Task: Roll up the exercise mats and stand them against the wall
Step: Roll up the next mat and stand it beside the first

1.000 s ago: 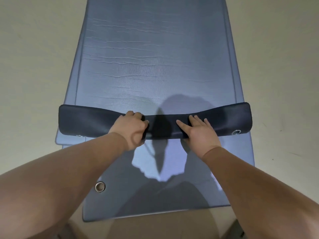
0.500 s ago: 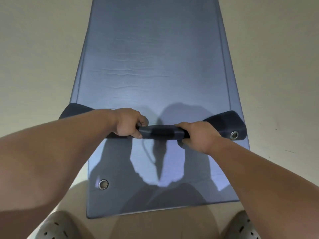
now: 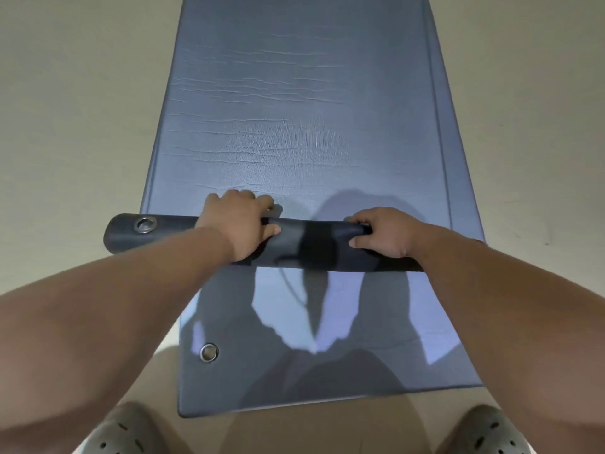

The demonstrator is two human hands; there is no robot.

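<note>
Nearest the viewer, at the bottom edge, the toes of two grey perforated rubber shoes showed, the left clog (image 3: 127, 430) and the right clog (image 3: 487, 432), both on the pale beige floor (image 3: 82, 126). Just beyond them lay the near end of a flat, blue-grey foam lower mat (image 3: 360, 375). The person's shadow fell across it, and a round metal eyelet (image 3: 209, 352) sat close to its near-left corner.

Farther on, two bare forearms reached forward to a dark, tube-shaped roll (image 3: 314, 247) lying crosswise on the lower mat. This was the wound-up near end of the blue-grey foam upper mat (image 3: 301, 109). The left hand (image 3: 242, 224) gripped the roll left of its middle, fingers curled over the far side and thumb on the near face. The right hand (image 3: 383, 232) gripped it right of the middle in the same way, fingers hooked over the top and thumb pressed against the near side. The roll's left end stuck out past the mats' left edge and carried a second eyelet (image 3: 145, 224); its right end was hidden behind the right forearm.

Beyond the hands, the unrolled part of the upper mat stretched flat to the far edge of view, its surface faintly creased. Narrow strips of the lower mat showed along both its long sides.
</note>
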